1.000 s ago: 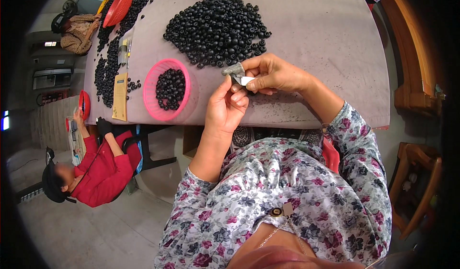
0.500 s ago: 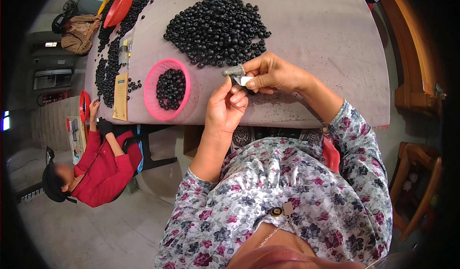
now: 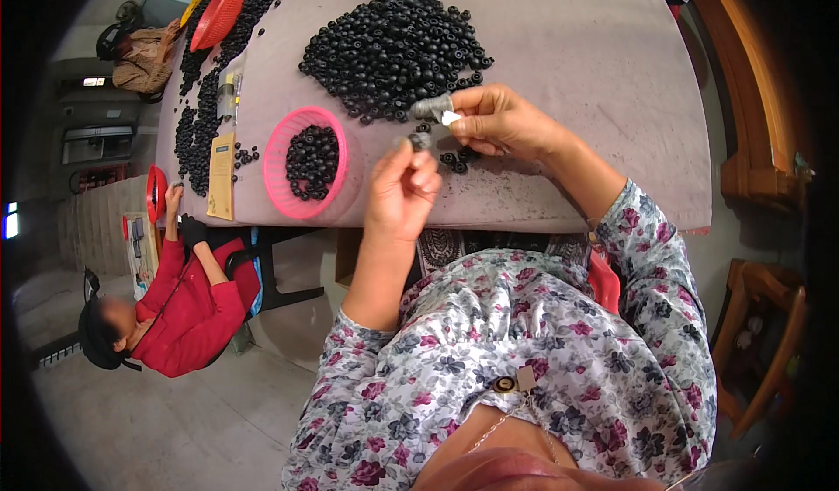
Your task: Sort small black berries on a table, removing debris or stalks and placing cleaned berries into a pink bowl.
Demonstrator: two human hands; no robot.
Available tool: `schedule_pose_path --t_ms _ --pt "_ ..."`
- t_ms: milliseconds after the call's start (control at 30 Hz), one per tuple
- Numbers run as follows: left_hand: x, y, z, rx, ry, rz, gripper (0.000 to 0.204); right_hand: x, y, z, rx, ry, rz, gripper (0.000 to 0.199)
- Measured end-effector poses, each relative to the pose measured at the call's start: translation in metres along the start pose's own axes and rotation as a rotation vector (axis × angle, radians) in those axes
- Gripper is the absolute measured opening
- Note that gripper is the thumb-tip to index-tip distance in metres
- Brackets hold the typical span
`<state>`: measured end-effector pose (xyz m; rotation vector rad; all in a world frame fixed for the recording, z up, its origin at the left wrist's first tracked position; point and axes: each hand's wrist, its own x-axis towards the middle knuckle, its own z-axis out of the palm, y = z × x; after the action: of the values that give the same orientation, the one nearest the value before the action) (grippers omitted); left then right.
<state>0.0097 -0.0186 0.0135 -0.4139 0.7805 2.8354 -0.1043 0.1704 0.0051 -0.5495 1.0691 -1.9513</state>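
Note:
Between the thumb and fingertips of my left hand (image 3: 400, 192) is a small round dark piece (image 3: 420, 141), slightly blurred. My right hand (image 3: 507, 124) pinches a small white object (image 3: 450, 118) of a kind I cannot make out; a grey cover (image 3: 432, 107) wraps its index finger. The hands are a little apart above the table's near side. Several loose black pieces (image 3: 456, 160) lie below my right hand. Just beyond spreads a large pile of round black bead-like pieces (image 3: 393, 49), some showing a hole. A pink plastic basket (image 3: 273, 163) with more of them stands left of my left hand.
A cream-coloured flat pack (image 3: 220, 181) lies left of the basket. Further left are more black pieces (image 3: 194, 150) and a red basket (image 3: 217, 14). A person in red (image 3: 197, 329) sits at the table's left side, another person (image 3: 144, 58) farther off. Wooden furniture (image 3: 756, 338) stands at right.
My hands have drawn apart. The left has moved slightly left and down with the dark piece; the right has shifted slightly up with the white object, uncovering loose pieces below.

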Motion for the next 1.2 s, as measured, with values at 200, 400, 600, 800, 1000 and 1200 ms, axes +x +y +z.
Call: schedule_pose_path --t_ms 200,400,600,800,1000,1200 --pt "-0.015 0.088 -0.014 0.805 0.247 0.768 0.015 0.002 -0.002 -0.008 -0.04 0.118 -0.074 0.028" --pt "-0.019 0.094 -0.013 1.434 0.53 0.886 0.013 0.002 -0.002 -0.009 -0.098 0.125 -0.09 0.025" --pt "-0.005 -0.004 0.008 1.725 0.096 0.648 0.013 0.001 0.0 -0.008 -0.127 0.122 -0.094 0.027" --pt "0.008 -0.02 0.008 1.862 0.058 0.604 0.021 0.002 -0.005 -0.008 -0.128 0.124 -0.098 0.025" --pt "0.006 -0.017 -0.003 1.675 0.063 0.574 0.018 -0.001 -0.008 -0.003 -0.183 0.117 -0.065 0.02" --pt "0.006 0.007 -0.009 0.737 0.103 0.207 0.011 -0.003 -0.008 0.001 -0.223 -0.044 0.028 0.026"
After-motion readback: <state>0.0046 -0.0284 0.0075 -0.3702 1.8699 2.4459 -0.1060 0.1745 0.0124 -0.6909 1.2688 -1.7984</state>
